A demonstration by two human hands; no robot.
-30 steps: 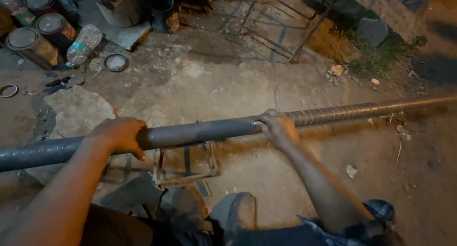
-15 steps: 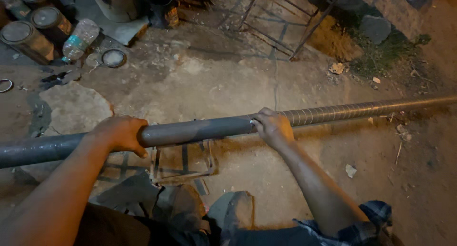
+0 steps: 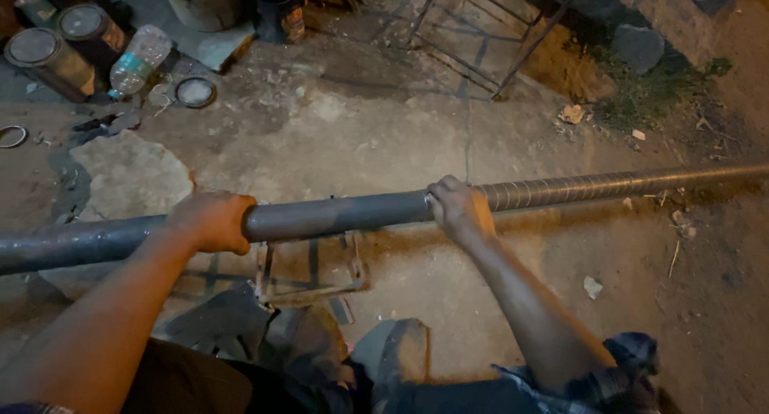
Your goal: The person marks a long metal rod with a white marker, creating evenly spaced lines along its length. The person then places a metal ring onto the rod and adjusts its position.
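Observation:
A long grey metal pipe (image 3: pixel 336 215) runs across the whole head view, from the left edge to the right edge, held above the ground. Its right part is marked with spiral rings. My left hand (image 3: pixel 210 220) is wrapped around the pipe left of the middle. My right hand (image 3: pixel 458 209) grips it right of the middle, just where the ringed part begins. Below the pipe lies a small square metal frame (image 3: pixel 308 270) on the ground, and my shoes show at the bottom.
Several metal cans (image 3: pixel 48 55) and a plastic bottle (image 3: pixel 138 60) stand at the top left beside a round lid (image 3: pixel 195 92). A flat stone slab (image 3: pixel 132 177) lies on the left. A thin metal rack (image 3: pixel 489 37) leans at the top, with rocks (image 3: pixel 639 45) to its right.
The view has shifted slightly, and both hands keep their grip on the pipe at nearly the same places.

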